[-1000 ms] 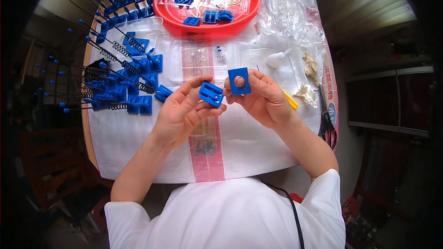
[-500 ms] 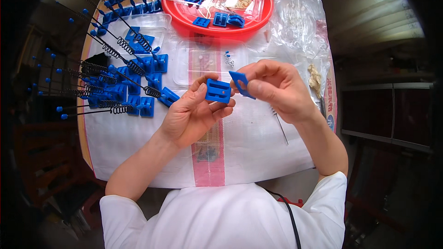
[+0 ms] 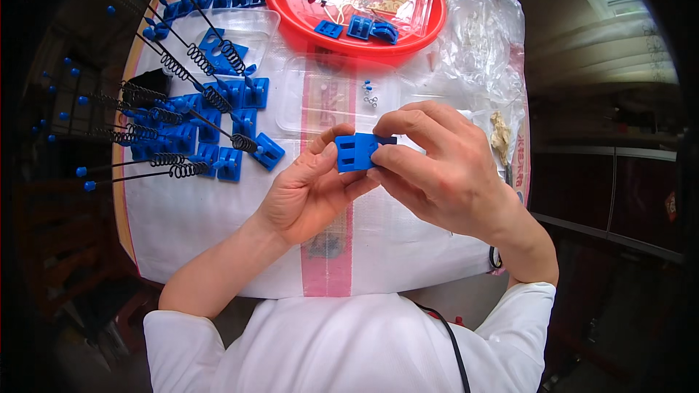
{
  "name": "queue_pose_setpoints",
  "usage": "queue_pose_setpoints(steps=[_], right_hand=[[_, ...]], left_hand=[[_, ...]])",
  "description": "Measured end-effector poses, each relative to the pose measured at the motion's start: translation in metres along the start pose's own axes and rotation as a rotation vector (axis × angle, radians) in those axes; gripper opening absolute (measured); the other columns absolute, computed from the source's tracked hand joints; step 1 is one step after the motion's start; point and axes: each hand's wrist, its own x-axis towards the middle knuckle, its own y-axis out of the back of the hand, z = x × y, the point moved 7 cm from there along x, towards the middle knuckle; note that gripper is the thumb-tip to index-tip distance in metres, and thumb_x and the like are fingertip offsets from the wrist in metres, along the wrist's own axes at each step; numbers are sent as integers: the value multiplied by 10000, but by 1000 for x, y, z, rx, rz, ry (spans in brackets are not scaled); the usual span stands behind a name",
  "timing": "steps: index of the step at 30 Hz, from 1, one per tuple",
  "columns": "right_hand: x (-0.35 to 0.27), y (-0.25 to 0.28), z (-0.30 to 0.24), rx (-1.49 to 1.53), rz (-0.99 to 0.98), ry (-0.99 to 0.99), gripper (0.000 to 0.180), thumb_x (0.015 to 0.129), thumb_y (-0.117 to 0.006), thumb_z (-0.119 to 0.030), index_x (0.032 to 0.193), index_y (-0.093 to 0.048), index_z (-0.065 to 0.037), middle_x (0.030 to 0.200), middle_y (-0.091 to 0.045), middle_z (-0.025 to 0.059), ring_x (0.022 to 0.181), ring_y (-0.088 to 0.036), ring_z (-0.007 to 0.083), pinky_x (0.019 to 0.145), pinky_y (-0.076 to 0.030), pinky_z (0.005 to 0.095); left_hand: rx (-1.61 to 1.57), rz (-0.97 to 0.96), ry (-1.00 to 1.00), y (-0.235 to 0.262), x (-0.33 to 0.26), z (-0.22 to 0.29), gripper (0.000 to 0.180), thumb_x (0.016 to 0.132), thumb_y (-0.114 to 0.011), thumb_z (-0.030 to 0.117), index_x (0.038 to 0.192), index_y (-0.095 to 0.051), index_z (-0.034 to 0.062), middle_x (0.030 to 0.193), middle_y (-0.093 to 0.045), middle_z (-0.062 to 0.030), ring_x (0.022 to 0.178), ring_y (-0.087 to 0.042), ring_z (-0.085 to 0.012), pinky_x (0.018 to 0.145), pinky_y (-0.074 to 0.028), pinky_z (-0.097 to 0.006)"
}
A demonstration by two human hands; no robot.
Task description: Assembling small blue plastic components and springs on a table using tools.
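Note:
Between thumb and fingers, my left hand (image 3: 300,191) grips a blue plastic plate with rectangular slots (image 3: 348,159) by its left edge. My right hand (image 3: 448,167) pinches a second flat blue plastic piece (image 3: 368,145) and lays it over the right part of that plate. Its fingers cover much of this piece, so whether the two are joined I cannot tell. Just beyond my hands, several tiny blue and silver parts (image 3: 369,94) lie in a clear plastic tray (image 3: 290,105).
To the left stand many blue bases with black coil springs (image 3: 244,144) and long rods sticking out leftward. A red round tray (image 3: 291,36) at the back holds blue parts and clear boxes. Crumpled clear plastic bags (image 3: 477,36) lie at the back right, near a beige scrap (image 3: 500,131).
The flat blue piece in my right hand has come down onto the slotted plate. The two were apart before. My right hand has turned, its back now facing up.

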Motion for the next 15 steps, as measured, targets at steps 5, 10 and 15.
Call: queue_pose_setpoints(steps=[5,10,15], right_hand=[[1,-5,1,26,-32,47,244,684,-793,-142,804,-592,-72,939,-627,79,879,-636,261,728,-514,384],[1,-8,2,70,-18,59,248,666,-790,-122,797,-588,-62,929,-620,85,848,-641,259,695,-527,376],[1,-13,5,87,-39,46,233,644,-768,-94,783,-586,-47,925,-615,97,836,-646,253,669,-538,358]], left_hand=[[1,-29,30,2,1,-2,335,1024,-558,207,1348,-495,148,1293,-562,-88,1232,-564,-230,1111,-463,-452],[2,-47,43,2,3,-1,350,1006,-589,237,1338,-512,158,1294,-570,-80,1235,-561,-222,1100,-467,-437],[-9,-112,47,8,7,-3,367,972,-636,224,1324,-555,158,1277,-592,-68,1238,-557,-211,1096,-465,-428]])
